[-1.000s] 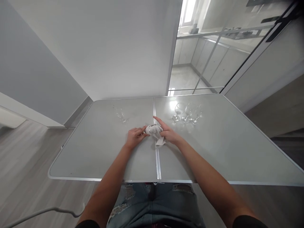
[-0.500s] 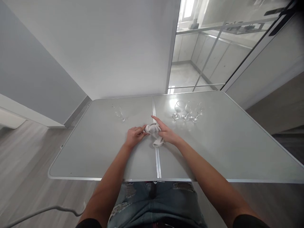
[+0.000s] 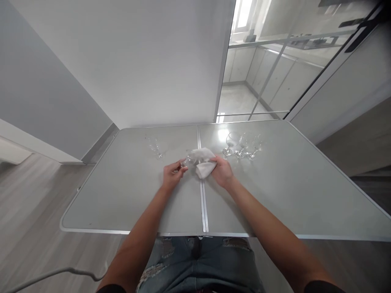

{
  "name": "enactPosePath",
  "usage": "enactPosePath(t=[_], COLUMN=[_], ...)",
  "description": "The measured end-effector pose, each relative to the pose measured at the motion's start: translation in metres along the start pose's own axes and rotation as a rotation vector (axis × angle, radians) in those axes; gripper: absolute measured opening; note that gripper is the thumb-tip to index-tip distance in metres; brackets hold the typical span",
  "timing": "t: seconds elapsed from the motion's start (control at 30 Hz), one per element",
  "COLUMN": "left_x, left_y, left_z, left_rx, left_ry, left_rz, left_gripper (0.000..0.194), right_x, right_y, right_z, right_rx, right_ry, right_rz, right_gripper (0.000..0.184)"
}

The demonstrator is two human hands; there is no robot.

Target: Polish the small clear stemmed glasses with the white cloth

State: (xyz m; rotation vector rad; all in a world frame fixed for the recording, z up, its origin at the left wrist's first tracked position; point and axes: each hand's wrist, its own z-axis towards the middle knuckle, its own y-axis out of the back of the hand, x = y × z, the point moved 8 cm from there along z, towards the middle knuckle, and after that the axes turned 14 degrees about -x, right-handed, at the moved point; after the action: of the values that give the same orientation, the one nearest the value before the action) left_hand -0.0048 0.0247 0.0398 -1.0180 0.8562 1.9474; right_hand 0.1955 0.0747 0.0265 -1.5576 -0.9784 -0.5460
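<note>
Over the middle of the table, my left hand [image 3: 174, 173] grips a clear stemmed glass [image 3: 190, 158] near its foot, with the bowl tilted toward the right. A white cloth [image 3: 205, 162] hangs partly spread in my right hand [image 3: 222, 171], pinched at its right side. The cloth lies close beside the glass's bowl; whether the two touch I cannot tell. My right fingers are partly hidden by the cloth.
Three stemmed glasses [image 3: 241, 145] stand upright at the back right of the table [image 3: 122, 195]. Another clear glass [image 3: 156, 148] is at the back left. A metal seam [image 3: 204, 207] crosses the table's middle. Behind are a wall and a glazed door [image 3: 259, 61].
The cloth was wrapped around the glass; now it is off the bowl and opened out in my right hand. My right hand has moved slightly right and its fingers have closed on the cloth.
</note>
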Motion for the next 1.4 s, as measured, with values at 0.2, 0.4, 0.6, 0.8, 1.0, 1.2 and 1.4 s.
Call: enactPosePath(t=[0.2,0.4,0.6,0.8,1.0,1.2,1.4], left_x=[0.002,0.013,0.013,-0.009,-0.016,-0.024,-0.032], left_y=[-0.039,-0.046,-0.051,-0.045,-0.048,-0.075,-0.086], left_z=[-0.018,-0.025,-0.029,-0.022,-0.028,-0.045,-0.081], left_rx=[0.356,0.461,0.455,0.284,0.213,0.463,0.913], left_ry=[0.319,0.627,0.511,0.125,-0.026,0.242,0.723], left_rz=[-0.33,-0.592,-0.456,-0.186,0.17,-0.206,-0.615], left_gripper=[0.052,0.053,0.051,0.024,0.008,0.024,0.056], right_x=[-0.019,-0.016,-0.022,-0.026,-0.018,-0.008,-0.025], right_y=[-0.02,-0.023,-0.029,-0.022,-0.016,-0.003,-0.007], right_z=[-0.018,-0.022,-0.02,-0.024,-0.025,-0.023,-0.025], right_rx=[0.234,0.344,0.237,0.148,-0.063,-0.082,0.249], right_ry=[-0.234,-0.062,0.212,0.157,0.28,0.27,-0.085], right_rz=[0.148,-0.039,-0.117,-0.007,-0.089,-0.127,-0.059], right_gripper=[0.041,0.039,0.053,0.059,0.057,0.054,0.069])
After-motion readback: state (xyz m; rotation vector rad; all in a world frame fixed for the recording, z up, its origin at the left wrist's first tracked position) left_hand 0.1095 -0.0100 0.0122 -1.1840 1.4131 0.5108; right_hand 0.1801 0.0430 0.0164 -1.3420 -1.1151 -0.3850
